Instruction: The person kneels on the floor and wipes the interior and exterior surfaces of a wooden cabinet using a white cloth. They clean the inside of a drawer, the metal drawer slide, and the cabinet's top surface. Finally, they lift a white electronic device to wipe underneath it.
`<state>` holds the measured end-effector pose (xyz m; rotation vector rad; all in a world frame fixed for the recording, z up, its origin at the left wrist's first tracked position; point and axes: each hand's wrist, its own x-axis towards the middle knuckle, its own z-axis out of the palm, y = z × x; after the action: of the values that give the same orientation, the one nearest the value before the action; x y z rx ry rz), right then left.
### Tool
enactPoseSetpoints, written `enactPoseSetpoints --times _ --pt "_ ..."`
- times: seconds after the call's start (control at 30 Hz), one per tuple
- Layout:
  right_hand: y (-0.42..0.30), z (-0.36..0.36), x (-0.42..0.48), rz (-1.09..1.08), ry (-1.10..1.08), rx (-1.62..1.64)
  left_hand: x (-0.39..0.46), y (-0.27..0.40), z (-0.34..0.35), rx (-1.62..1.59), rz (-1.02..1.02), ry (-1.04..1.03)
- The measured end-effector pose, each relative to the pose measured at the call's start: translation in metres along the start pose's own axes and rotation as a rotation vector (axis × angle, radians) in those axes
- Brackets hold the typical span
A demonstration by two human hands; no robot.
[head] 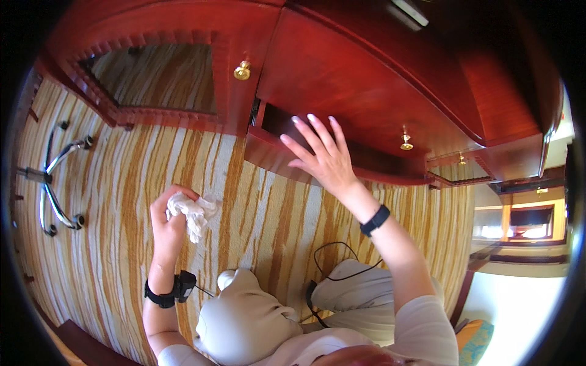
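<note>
My left hand [171, 215] is closed around a crumpled white cloth or tissue [197, 212], held above the striped carpet. My right hand [327, 160] is spread, palm down, over the front edge of a pulled-out low drawer [274, 146] in a reddish wooden cabinet [329, 68]. Nothing is in its fingers; whether they touch the drawer I cannot tell. The drawer's inside is dark and partly hidden by that hand. Above it is a smooth cabinet front with a brass knob [406, 142].
On the left is a cabinet door with a glass panel [160, 78] and a brass knob [242, 71]. A chrome chair base [48, 178] on casters stands at far left. A black cable [336, 277] loops beside my knee. A white bed edge [512, 311] is at lower right.
</note>
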<state>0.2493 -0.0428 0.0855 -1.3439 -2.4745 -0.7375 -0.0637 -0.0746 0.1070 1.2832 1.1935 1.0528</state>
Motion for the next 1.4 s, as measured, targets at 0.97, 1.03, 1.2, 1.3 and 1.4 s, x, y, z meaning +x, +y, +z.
enactPoseSetpoints --times 0.97,1.03,1.2,1.3,1.4 --pt "0.073 -0.145 -0.033 0.446 0.247 1.368 0.043 0.149 0.201 -0.583 -0.108 -0.492" --pt "0.083 -0.139 -0.040 0.385 0.151 1.125 0.033 0.164 0.223 -0.515 -0.141 -0.455" --pt "0.101 -0.147 -0.063 0.591 0.268 1.402 0.033 0.177 0.250 -0.668 -0.098 -0.609" --pt "0.095 -0.159 -0.075 0.618 0.284 1.479 0.035 0.160 0.273 -0.746 0.185 -0.666" --pt "0.095 -0.157 -0.090 0.636 0.267 1.162 0.016 0.181 0.295 -0.517 0.088 -0.511"
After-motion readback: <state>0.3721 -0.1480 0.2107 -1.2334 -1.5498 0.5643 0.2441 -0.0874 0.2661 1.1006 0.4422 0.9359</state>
